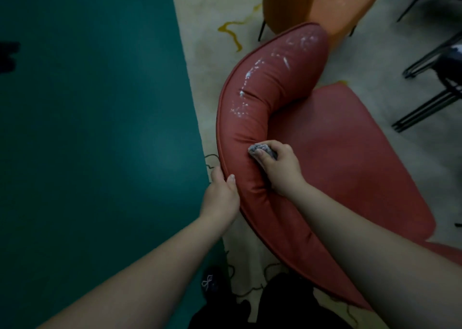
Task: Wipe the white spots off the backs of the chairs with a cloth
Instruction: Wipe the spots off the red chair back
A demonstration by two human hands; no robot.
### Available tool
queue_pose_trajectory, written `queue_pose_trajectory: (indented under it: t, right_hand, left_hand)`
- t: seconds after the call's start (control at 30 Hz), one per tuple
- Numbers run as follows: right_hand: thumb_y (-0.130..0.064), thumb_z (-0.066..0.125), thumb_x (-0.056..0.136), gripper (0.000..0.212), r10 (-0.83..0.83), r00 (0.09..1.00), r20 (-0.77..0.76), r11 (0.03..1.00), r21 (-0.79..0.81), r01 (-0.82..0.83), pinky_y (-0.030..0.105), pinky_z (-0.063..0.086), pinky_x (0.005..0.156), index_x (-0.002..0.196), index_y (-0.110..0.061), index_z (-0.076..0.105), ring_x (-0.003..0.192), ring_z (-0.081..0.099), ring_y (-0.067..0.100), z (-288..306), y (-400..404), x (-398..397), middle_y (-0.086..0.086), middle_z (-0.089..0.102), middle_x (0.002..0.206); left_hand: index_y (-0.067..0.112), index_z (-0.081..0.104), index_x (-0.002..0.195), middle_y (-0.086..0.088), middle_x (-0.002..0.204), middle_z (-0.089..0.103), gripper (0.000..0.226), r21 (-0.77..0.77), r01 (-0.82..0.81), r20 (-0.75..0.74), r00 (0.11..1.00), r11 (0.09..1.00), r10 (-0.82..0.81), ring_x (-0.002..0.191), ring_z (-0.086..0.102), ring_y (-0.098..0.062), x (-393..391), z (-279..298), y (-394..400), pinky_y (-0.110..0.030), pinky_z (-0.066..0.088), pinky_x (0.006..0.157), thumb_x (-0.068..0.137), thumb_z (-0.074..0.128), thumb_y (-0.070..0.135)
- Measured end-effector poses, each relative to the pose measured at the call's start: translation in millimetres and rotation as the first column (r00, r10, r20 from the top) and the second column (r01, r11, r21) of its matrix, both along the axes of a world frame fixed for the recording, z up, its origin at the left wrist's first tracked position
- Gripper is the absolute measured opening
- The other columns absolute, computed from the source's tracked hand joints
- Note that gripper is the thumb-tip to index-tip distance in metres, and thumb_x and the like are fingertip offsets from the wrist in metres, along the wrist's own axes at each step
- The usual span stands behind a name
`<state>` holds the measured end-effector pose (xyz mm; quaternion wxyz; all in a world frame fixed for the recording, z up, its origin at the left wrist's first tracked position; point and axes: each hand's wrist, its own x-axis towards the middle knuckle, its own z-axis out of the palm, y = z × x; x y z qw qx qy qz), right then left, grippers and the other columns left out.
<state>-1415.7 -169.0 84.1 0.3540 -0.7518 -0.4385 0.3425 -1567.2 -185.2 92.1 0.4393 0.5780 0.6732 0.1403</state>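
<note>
floor: teal (95, 128) | rug: cream, yellow squiggles (212, 53) | black metal chair legs (425, 108) right | light: dim

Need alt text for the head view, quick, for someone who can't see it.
A right hand presses a grey cloth against the curved back of a red chair, while the left hand holds its outer edge. White spots remain farther along the backrest; an orange chair stands behind.

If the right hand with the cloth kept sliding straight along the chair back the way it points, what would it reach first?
Probably the nearest white spots on the red chair's back. The right hand presses the cloth on clean padding just short of them, though depth is uncertain.
</note>
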Motion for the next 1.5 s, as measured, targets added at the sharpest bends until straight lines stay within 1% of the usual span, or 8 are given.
queue_pose_trajectory:
  t: [0.33, 0.53, 0.73, 0.83, 1.07, 1.17, 1.37, 1.5]
  right_hand:
    - [-0.028, 0.06, 0.091, 0.013, -0.199, 0.972, -0.121, 0.979, 0.006, 0.201, -0.007, 0.03, 0.07, 0.101, -0.035, 0.066, 0.086, 0.05, -0.017, 5.2, 26.6, 5.7, 0.004, 0.059, 0.11]
    - [-0.028, 0.062, 0.09, 0.015, -0.235, 0.96, -0.15, 0.967, 0.061, 0.246, -0.006, 0.031, 0.07, 0.102, -0.036, 0.066, 0.084, 0.051, -0.021, 0.0, 70.9, 13.6, -0.001, 0.059, 0.107]
    - [-0.03, 0.067, 0.086, 0.027, -0.305, 0.949, -0.078, 0.943, 0.115, 0.313, 0.001, 0.035, 0.084, 0.114, -0.031, 0.067, 0.09, 0.054, 0.001, -8.9, 134.3, 5.3, -0.004, 0.048, 0.103]
    - [-0.031, 0.072, 0.081, 0.036, -0.233, 0.968, 0.089, 0.966, 0.139, 0.22, 0.021, 0.043, 0.09, 0.117, -0.034, 0.066, 0.093, 0.052, 0.01, -13.1, 131.3, -7.8, -0.003, 0.047, 0.098]
    - [-0.028, 0.071, 0.083, 0.03, -0.28, 0.951, 0.134, 0.951, 0.173, 0.255, 0.016, 0.04, 0.081, 0.113, -0.032, 0.069, 0.088, 0.051, 0.008, -16.7, 118.7, -18.6, -0.008, 0.043, 0.091]
    - [-0.027, 0.07, 0.085, 0.029, -0.483, 0.874, 0.044, 0.873, 0.093, 0.478, 0.016, 0.041, 0.09, 0.114, -0.029, 0.069, 0.093, 0.053, 0.01, -13.4, 159.1, -8.9, -0.003, 0.045, 0.098]
    - [-0.025, 0.07, 0.082, 0.036, -0.269, 0.947, 0.175, 0.958, 0.147, 0.245, 0.008, 0.038, 0.078, 0.117, -0.034, 0.067, 0.085, 0.05, 0.004, -6.0, 103.2, -45.6, -0.008, 0.044, 0.09]
    - [-0.023, 0.074, 0.081, 0.032, -0.366, 0.915, 0.168, 0.928, 0.133, 0.347, 0.006, 0.037, 0.077, 0.112, -0.032, 0.07, 0.083, 0.048, 0.002, -6.3, 125.8, -35.2, -0.013, 0.04, 0.088]
  left_hand:
    - [0.022, 0.017, 0.151, -0.008, 0.147, 0.042, 0.065, -0.049, 0.1, 0.033, 0.995, 0.994, -0.099, 0.13, 0.044, -0.025, -5.3, 7.8, 93.1, -0.024, 0.031, 0.096, 0.096, 0.045, 0.045]
    - [0.023, 0.008, 0.153, 0.002, 0.153, 0.032, 0.093, -0.093, 0.214, 0.179, 0.964, 0.972, -0.195, 0.133, 0.041, -0.017, -5.1, 10.3, 159.0, -0.033, 0.035, 0.109, 0.084, 0.071, 0.025]
    - [0.053, 0.026, 0.135, 0.021, 0.113, 0.058, 0.09, -0.205, 0.367, 0.423, 0.869, 0.907, -0.256, 0.081, 0.068, -0.009, -8.1, 5.0, 188.9, -0.03, 0.054, 0.056, 0.079, 0.071, -0.002]
    - [0.048, 0.026, 0.139, 0.014, 0.123, 0.056, 0.093, -0.233, 0.425, 0.428, 0.853, 0.875, -0.3, 0.077, 0.068, -0.013, -11.3, -2.0, 202.6, -0.029, 0.053, 0.055, 0.076, 0.076, 0.001]
    - [0.039, -0.004, 0.151, 0.02, 0.153, 0.023, 0.122, -0.368, 0.532, 0.492, 0.808, 0.763, -0.326, 0.103, 0.066, -0.019, -3.2, 1.2, 268.3, -0.055, 0.056, 0.079, 0.068, 0.083, 0.023]
    - [0.04, 0.02, 0.146, 0.005, 0.14, 0.047, 0.096, -0.378, 0.603, 0.506, 0.77, 0.703, -0.388, 0.106, 0.065, -0.023, 7.0, 0.7, 285.5, -0.054, 0.057, 0.074, 0.076, 0.08, 0.015]
    - [0.043, 0.019, 0.144, 0.001, 0.128, 0.055, 0.082, -0.39, 0.657, 0.526, 0.734, 0.646, -0.43, 0.107, 0.063, -0.033, 5.8, -2.6, 288.1, -0.063, 0.053, 0.079, 0.088, 0.063, 0.002]
    - [0.041, 0.016, 0.146, -0.003, 0.131, 0.053, 0.079, -0.38, 0.694, 0.553, 0.7, 0.611, -0.452, 0.104, 0.064, -0.033, 6.9, -2.4, 294.1, -0.061, 0.053, 0.08, 0.092, 0.055, -0.001]
